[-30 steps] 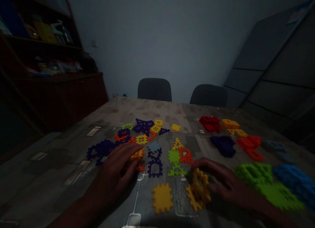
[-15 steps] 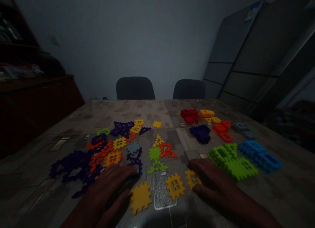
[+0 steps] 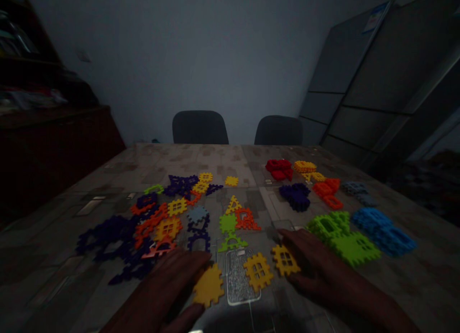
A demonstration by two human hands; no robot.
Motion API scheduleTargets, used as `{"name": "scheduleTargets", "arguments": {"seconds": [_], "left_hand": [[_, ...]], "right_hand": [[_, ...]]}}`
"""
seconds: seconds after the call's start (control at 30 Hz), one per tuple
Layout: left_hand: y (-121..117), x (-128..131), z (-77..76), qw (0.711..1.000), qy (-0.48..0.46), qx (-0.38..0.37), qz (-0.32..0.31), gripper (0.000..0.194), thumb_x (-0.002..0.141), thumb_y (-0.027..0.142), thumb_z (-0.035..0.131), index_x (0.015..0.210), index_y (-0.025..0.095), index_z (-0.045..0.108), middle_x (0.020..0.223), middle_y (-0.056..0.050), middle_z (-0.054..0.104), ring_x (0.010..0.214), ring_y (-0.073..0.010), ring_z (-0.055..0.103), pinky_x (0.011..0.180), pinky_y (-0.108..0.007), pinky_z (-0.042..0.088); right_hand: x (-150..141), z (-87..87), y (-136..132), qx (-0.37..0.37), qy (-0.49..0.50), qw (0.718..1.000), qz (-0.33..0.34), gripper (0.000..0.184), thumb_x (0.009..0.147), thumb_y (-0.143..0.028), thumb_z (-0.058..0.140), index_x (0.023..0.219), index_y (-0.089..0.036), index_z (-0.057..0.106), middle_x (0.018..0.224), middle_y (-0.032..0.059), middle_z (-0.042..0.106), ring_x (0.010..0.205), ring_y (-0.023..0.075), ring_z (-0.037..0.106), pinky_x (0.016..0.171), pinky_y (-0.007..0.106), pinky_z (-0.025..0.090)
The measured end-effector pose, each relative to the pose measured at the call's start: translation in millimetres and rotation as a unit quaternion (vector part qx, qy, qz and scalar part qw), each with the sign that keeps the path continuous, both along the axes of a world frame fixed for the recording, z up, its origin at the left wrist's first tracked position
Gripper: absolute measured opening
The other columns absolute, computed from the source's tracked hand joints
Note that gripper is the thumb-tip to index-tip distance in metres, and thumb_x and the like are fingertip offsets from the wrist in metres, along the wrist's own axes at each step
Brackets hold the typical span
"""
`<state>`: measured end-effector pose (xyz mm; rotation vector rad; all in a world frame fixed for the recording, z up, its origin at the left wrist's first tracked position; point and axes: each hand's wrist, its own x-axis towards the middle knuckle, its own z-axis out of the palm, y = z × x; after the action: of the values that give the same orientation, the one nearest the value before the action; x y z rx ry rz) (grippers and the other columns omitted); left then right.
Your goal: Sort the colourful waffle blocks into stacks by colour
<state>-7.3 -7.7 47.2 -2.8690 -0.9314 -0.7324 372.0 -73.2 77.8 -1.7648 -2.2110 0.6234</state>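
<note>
While I held both arms low over the near part of the counter (image 3: 233, 155), the right hand (image 3: 316, 263) reached in from its own side with its fingertips at a yellow window square (image 3: 279, 260). That square lay flat, just off the fingertips toward my left, its outer edge running in under the grip. Finger and thumb stood apart around that edge, spread rather than pressed together, and the thumb seemed to touch the near corner.

My left hand (image 3: 172, 280) was loosely spread too, its fingers at the far left corner of the solid yellow plate (image 3: 210, 287) and its thumb by the near one. Contact looked likely there, but in the dim light I could not tell how firm it was. I saw no long axis to line up with, since each piece was roughly square; the plate sat slightly turned.

Between the two hands lay a second window square (image 3: 250, 270), flat, touching neither, and nearer to the right hand. It sat just beside the first one, with a narrow gap.

Beyond them I had a lime square (image 3: 228, 223) with an orange piece (image 3: 247, 223) against its right side. Purple pieces (image 3: 117, 223) lay heaped past my left hand, and a lime stack (image 3: 350, 249) rested beyond my right.
</note>
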Motion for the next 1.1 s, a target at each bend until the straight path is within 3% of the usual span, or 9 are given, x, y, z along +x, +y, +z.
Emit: {"name": "scheduleTargets", "arguments": {"seconds": [0.17,0.33,0.57,0.77,0.9,1.1], "left_hand": [[-4,3,-8.4,1.000,0.005,-0.022,0.001,0.081,0.087,0.047,0.070,0.156,0.034,0.030,0.139,-0.007,0.065,0.113,-0.0341,0.071,0.084,-0.047,0.067],[-6,2,-8.4,0.998,0.017,-0.058,-0.015,0.089,0.085,0.041,0.072,0.159,0.035,0.022,0.143,-0.007,0.062,0.118,-0.0346,0.068,0.091,-0.050,0.064],[-8,7,-7.6,0.997,0.001,-0.079,-0.017,0.092,0.085,0.046,0.074,0.159,0.038,0.020,0.142,-0.006,0.062,0.120,-0.0341,0.067,0.099,-0.051,0.060],[-9,11,-19.6,0.997,-0.009,-0.078,0.012,0.084,0.088,0.045,0.073,0.157,0.037,0.026,0.145,-0.005,0.060,0.126,-0.0330,0.062,0.104,-0.050,0.056],[-9,14,-21.2,0.996,-0.026,-0.079,0.013,0.079,0.090,0.044,0.070,0.157,0.039,0.028,0.141,-0.005,0.064,0.121,-0.0337,0.065,0.101,-0.051,0.058],[-9,14,-23.9,0.994,-0.048,-0.096,0.015,0.079,0.091,0.054,0.067,0.157,0.036,0.028,0.144,-0.008,0.060,0.126,-0.0345,0.060,0.105,-0.051,0.054]], "right_hand": [[-25,14.1,8,-0.018,0.019,0.994,0.109,0.082,0.085,-0.020,0.068,0.159,-0.024,0.032,0.158,0.0116,0.042,0.147,0.0324,0.033,0.119,0.050,0.034],[-43,16.3,19,0.017,0.014,0.983,0.185,0.080,0.084,-0.013,0.066,0.157,-0.018,0.034,0.148,0.0136,0.053,0.138,0.0306,0.042,0.119,0.049,0.031],[-45,19.2,25,0.015,0.018,0.979,0.201,0.087,0.082,-0.019,0.079,0.156,-0.022,0.034,0.148,0.0127,0.053,0.136,0.0323,0.041,0.118,0.050,0.031],[-54,12.5,32,-0.013,0.012,0.979,0.201,0.086,0.081,-0.017,0.080,0.155,-0.016,0.036,0.148,0.0171,0.052,0.135,0.0322,0.044,0.117,0.052,0.029],[-53,12.0,30,-0.023,0.001,0.982,0.188,0.091,0.082,-0.021,0.081,0.158,-0.021,0.031,0.154,0.0143,0.047,0.141,0.0333,0.038,0.121,0.054,0.023],[-46,12.8,25,-0.038,-0.006,0.983,0.178,0.093,0.081,-0.015,0.076,0.160,-0.024,0.029,0.157,0.0128,0.044,0.144,0.0350,0.035,0.121,0.055,0.026]]}}
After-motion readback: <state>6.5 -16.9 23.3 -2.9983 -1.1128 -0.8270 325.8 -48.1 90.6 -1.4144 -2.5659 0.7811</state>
